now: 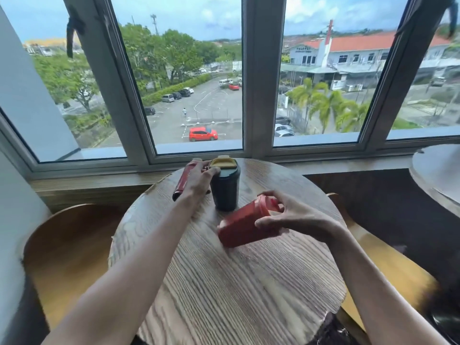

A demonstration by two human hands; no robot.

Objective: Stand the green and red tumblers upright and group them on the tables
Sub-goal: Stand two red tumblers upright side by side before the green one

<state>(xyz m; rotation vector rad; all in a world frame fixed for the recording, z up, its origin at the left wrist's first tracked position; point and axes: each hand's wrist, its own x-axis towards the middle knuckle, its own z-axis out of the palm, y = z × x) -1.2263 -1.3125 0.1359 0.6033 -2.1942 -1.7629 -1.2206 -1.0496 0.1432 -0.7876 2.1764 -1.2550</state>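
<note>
Fingers [270,195] of the right hand [296,215] are clamped around the lid end of the red tumbler [245,225], whose long axis is tilted, base low toward the left. Left hand [199,183], fingers apart, touches the upright green tumbler [225,188] just beyond on the bench [224,282].

The round desk [224,282] is pale brown wood with a dark, wavy grain running across it. At its 12 o'clock stands a dark green tumbler [225,188] with a yellow lid. At 11 o'clock a dark red tumbler [185,179] shows, and near the centre, toward 2 o'clock, lies a lighter coral-red tumbler [242,226] with a red lid. The chairs [67,247] at 9 and 3 o'clock are warm honey-brown wood. The window frames [257,78] at 12 o'clock are grey.
</note>
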